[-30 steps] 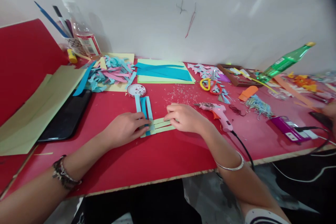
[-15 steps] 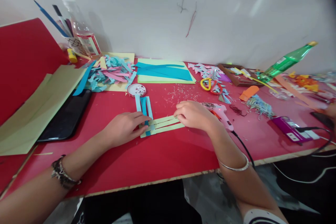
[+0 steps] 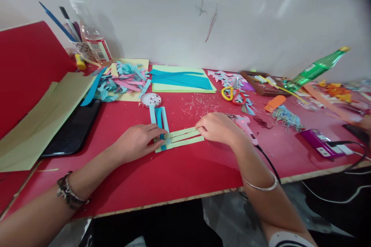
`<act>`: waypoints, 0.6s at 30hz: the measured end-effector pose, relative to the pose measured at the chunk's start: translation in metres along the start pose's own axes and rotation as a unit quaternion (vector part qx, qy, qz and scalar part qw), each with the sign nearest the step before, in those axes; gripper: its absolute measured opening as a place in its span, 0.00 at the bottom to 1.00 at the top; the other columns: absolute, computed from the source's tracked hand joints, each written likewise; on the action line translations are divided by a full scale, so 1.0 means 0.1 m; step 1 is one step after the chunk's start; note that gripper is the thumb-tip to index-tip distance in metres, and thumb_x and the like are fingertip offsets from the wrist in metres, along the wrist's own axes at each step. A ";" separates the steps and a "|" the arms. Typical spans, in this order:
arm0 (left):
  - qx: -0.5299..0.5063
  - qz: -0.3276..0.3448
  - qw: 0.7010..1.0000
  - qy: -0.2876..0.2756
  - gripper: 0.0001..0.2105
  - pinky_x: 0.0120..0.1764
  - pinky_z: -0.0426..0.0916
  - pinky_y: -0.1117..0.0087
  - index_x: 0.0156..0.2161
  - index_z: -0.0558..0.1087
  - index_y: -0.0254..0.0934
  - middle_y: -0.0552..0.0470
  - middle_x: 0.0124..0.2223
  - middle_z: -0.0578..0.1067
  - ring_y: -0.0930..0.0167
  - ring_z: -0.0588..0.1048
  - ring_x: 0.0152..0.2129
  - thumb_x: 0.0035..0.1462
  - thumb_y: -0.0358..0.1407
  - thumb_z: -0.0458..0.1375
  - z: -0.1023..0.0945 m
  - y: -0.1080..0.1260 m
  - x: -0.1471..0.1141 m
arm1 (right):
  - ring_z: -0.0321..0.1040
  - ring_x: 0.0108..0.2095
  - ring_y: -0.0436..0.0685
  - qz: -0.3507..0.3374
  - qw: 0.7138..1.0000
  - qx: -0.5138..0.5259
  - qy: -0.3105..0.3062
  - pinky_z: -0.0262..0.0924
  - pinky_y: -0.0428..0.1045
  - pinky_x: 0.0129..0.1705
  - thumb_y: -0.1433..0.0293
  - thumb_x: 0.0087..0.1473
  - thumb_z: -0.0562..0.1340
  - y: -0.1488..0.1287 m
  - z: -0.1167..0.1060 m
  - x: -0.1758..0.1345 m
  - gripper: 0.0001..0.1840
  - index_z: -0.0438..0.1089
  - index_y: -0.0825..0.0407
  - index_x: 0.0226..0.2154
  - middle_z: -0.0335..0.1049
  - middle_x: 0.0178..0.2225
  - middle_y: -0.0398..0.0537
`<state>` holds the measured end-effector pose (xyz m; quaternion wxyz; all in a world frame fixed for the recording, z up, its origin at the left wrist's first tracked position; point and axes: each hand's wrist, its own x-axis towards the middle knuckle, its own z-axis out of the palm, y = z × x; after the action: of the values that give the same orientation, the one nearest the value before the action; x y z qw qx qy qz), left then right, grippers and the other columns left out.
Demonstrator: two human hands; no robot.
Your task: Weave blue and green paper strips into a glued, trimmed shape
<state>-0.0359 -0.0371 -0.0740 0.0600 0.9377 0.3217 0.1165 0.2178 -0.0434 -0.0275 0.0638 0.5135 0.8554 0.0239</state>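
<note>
on the red desk (image 3: 174, 177), flat blue paper strips (image 3: 158, 115) crossing long pale-green paper strips (image 3: 188, 141) are being pressed down by the left hand (image 3: 139, 139), fingers parted; green ends are being pinched by the right hand (image 3: 218, 126), likely to stop slipping.

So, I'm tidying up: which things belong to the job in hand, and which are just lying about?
Belonging, apparently: pale green strips, blue strips crossing them.
Lying about, apparently: scissors, green bottle, paper scraps; glue gun unclear.
</note>
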 end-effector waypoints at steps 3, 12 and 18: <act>0.004 -0.005 1.000 -0.005 0.15 0.28 0.62 0.74 0.45 0.67 0.38 0.50 0.36 0.72 0.72 0.72 0.27 0.59 0.40 0.45 -0.01 0.01 0.01 | 0.63 0.24 0.50 -0.011 0.999 -0.020 0.030 0.42 0.46 0.23 0.74 0.47 0.50 0.02 0.01 0.00 0.15 0.71 0.52 0.21 0.71 0.23 0.46; 0.031 -0.059 0.998 -0.016 0.23 0.36 0.65 0.67 0.46 0.62 0.37 0.47 0.43 0.69 0.64 0.70 0.37 0.50 0.51 0.53 -0.04 0.04 0.01 | 0.63 0.23 0.48 0.033 0.930 0.097 0.353 0.51 0.44 0.26 0.73 0.52 0.50 0.03 0.11 0.04 0.12 0.65 0.54 0.38 0.68 0.23 0.43; 0.036 -0.059 0.998 -0.012 0.22 0.40 0.64 0.64 0.45 0.63 0.36 0.45 0.43 0.69 0.63 0.69 0.39 0.51 0.50 0.52 -0.03 0.03 0.00 | 0.62 0.22 0.47 0.076 0.913 0.162 0.368 0.51 0.42 0.24 0.65 0.56 0.50 0.00 0.10 0.01 0.09 0.60 0.52 0.30 0.65 0.22 0.43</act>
<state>-0.0347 -0.0390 -0.0702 0.0372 0.9199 0.3801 0.0894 0.2183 -0.0424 -0.0374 -0.3414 0.5348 0.7691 0.0766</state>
